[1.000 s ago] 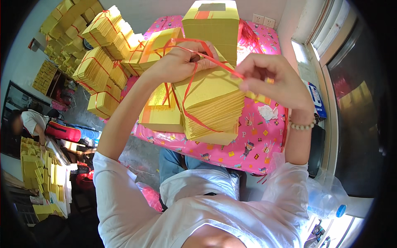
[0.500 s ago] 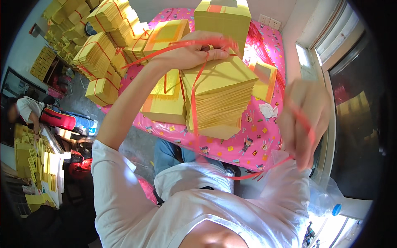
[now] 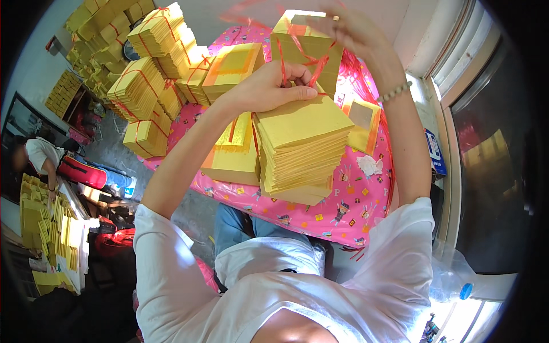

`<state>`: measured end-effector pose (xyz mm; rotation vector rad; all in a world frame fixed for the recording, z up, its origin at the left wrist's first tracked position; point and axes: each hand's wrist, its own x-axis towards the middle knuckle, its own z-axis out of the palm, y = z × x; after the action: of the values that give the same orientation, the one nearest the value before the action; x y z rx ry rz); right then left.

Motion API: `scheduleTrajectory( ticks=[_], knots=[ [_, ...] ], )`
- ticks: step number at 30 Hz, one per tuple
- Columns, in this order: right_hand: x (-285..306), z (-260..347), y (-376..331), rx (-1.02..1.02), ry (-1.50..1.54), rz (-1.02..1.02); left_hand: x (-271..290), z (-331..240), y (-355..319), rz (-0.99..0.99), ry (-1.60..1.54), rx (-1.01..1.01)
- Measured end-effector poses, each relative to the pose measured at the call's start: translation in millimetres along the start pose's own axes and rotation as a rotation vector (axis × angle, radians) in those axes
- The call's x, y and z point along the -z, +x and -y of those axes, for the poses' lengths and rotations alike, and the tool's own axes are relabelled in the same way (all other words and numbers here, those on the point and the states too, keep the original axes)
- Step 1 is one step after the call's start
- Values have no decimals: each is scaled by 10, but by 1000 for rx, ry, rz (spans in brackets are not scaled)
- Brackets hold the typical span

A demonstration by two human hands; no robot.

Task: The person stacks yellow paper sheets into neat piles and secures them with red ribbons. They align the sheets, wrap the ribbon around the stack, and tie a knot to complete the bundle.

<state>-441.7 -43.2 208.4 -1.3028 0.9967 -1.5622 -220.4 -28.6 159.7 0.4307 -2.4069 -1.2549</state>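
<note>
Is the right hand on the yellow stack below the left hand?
No, the right hand is raised beyond the yellow stack, while the left hand pinches red ribbon at its top.

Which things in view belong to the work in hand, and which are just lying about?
In the work:
- left hand, pinching the ribbon
- right hand, raised, blurred
- front stack, under the left hand
- loose strands behind, likely spare ribbon

Likely just lying about:
- crumpled scrap
- bottle
- blue box
</note>
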Motion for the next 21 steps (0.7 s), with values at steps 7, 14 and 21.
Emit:
scheduleTrajectory(
  ticks=[7, 14, 21],
  knots=[
    [136, 78, -822, -12, -787, 6, 16, 51, -2, -27, -21, -2],
    [-144, -173, -1119, 60, -449, 78, -20, -5, 33, -21, 46, -11],
    [-513, 106, -1103, 357, -412, 207, -52, 23, 38, -165, 223, -280]
  ],
)
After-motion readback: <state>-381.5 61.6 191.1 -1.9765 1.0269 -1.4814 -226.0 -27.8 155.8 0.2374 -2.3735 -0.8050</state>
